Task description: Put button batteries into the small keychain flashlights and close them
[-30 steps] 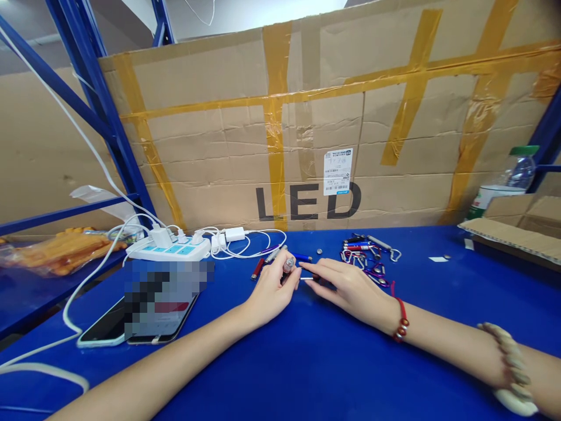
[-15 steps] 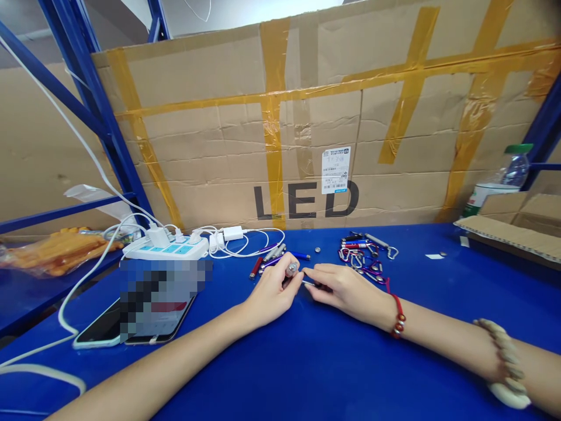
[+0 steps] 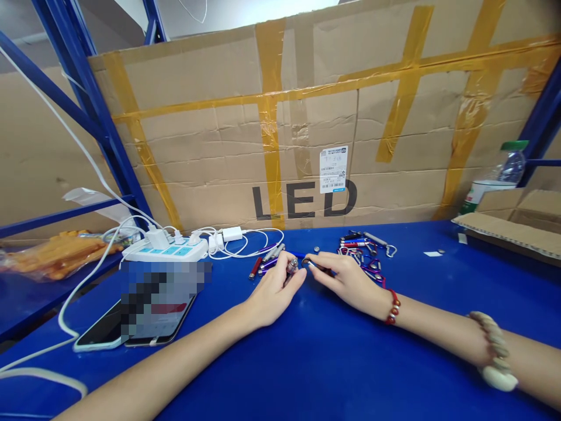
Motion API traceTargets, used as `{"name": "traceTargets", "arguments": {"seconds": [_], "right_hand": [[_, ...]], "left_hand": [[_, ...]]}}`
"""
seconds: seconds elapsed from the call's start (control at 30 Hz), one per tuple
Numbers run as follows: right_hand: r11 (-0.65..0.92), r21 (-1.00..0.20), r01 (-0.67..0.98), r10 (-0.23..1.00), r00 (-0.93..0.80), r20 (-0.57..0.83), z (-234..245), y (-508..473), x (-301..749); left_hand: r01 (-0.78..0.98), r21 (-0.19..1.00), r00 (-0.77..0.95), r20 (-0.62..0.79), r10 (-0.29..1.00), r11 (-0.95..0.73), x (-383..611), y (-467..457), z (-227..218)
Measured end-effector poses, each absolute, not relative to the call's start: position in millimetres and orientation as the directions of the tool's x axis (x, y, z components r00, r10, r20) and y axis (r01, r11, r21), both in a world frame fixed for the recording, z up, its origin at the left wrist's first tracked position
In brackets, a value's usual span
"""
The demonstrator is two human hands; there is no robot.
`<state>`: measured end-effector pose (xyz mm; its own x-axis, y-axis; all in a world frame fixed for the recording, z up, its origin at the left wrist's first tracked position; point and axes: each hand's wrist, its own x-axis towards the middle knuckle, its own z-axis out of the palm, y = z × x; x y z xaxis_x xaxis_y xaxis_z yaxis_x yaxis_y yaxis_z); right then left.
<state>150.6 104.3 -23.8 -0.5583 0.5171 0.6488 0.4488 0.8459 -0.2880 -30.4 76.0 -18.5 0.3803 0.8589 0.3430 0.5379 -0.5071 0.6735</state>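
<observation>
My left hand [image 3: 275, 289] is closed around a small flashlight [image 3: 292, 265], its silvery end poking up between thumb and fingers. Just to the right, my right hand [image 3: 344, 279] pinches a small dark curved piece [image 3: 307, 262] with a shiny tip; its kind is unclear. The fingertips of the two hands are close but apart. Behind my left hand lie several slim coloured metal tubes, among them a red tube [image 3: 255, 268]. Beyond my right hand is a pile of small flashlights with carabiner clips [image 3: 354, 243], partly hidden by the hand.
Left of my hands are a white power strip [image 3: 175, 250] with cables and two phones [image 3: 160, 327]. A tiny round metal piece [image 3: 316, 249] lies behind the hands. At right stand an open cardboard box [image 3: 504, 234] and a bottle [image 3: 495, 181]. A large cardboard sheet [image 3: 210, 146] closes off the back.
My right hand has moved slightly up and away from my left hand, carrying the small dark piece, and its curved end now shows. My left hand keeps hold of the flashlight.
</observation>
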Motion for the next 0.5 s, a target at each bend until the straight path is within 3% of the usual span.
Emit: {"name": "traceTargets", "arguments": {"seconds": [0.23, 0.5], "right_hand": [[0.83, -0.328, 0.45, 0.523, -0.426, 0.738, -17, 100, 150], [0.86, -0.291, 0.419, 0.471, -0.435, 0.767, -19, 94, 148]], "left_hand": [[0.512, 0.647, 0.453, 0.355, 0.818, -0.565, -31, 74, -17], [0.532, 0.601, 0.504, 0.342, 0.793, -0.597, -28, 75, -19]]}}
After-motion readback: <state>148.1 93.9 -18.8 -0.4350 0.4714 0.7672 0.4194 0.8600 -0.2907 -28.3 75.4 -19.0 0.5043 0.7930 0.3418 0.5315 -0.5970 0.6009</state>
